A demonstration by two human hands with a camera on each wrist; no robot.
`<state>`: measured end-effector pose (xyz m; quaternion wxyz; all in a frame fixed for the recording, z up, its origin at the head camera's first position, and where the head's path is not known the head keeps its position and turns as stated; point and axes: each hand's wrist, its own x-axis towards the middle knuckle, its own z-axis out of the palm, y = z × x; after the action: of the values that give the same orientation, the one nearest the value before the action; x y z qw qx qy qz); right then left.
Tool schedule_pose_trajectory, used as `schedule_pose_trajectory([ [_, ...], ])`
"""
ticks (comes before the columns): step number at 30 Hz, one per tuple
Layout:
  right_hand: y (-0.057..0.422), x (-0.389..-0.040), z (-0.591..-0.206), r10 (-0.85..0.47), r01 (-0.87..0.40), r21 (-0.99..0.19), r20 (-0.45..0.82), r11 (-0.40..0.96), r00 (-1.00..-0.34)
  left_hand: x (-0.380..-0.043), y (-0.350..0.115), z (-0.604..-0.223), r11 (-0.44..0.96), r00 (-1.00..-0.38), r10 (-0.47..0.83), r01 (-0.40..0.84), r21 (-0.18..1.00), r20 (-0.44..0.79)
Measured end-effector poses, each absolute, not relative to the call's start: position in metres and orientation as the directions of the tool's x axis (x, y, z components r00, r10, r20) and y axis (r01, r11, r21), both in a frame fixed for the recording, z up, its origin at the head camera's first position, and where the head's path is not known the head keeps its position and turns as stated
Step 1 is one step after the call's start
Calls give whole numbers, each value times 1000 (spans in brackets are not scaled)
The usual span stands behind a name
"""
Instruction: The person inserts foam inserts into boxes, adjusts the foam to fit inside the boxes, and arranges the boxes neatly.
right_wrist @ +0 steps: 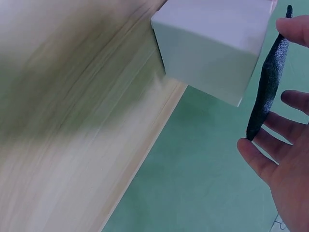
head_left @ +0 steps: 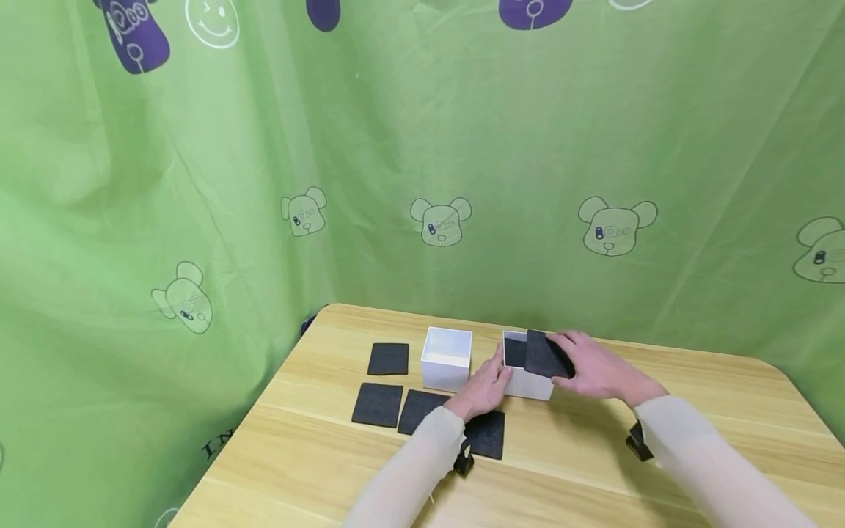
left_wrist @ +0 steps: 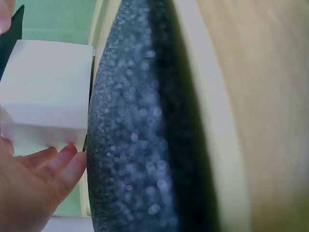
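Note:
My right hand (head_left: pixel 594 365) pinches a black foam square (head_left: pixel 546 356) by its edges, thumb on one side and fingers on the other. The square hangs tilted over the right part of a white open-topped box (head_left: pixel 530 383). Dark material (head_left: pixel 515 353) shows inside that box. Against the left side of the box rests my left hand (head_left: pixel 485 389), its fingers nearly straight. In the right wrist view the held foam square (right_wrist: pixel 270 79) is seen edge-on beside the box (right_wrist: pixel 212 58). A foam square (left_wrist: pixel 135 121) fills the middle of the left wrist view, close to the camera.
A second white box (head_left: pixel 446 372) stands left of my left hand. Several black foam squares lie on the wooden table (head_left: pixel 297 433), one (head_left: pixel 388 358) left of that box and one (head_left: pixel 486 434) under my left forearm. A green curtain (head_left: pixel 528 147) hangs behind the table.

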<state>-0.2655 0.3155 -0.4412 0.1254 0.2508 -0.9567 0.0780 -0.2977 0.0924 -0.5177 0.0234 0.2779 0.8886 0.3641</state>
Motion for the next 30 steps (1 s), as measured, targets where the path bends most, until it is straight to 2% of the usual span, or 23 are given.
schedule_pose_trajectory([
  [11, 309, -289, -446, -470, -501, -80, 244, 862, -848, -301, 96, -521, 574, -864, 482, 435, 694, 143],
  [23, 306, -287, -445, -446, -473, -103, 209, 875, -870, -299, 97, -511, 553, -902, 428, 303, 776, 48],
  [30, 306, -282, -446, -445, -471, -112, 197, 875, -874, -296, 99, -509, 521, -905, 424, 276, 808, 36],
])
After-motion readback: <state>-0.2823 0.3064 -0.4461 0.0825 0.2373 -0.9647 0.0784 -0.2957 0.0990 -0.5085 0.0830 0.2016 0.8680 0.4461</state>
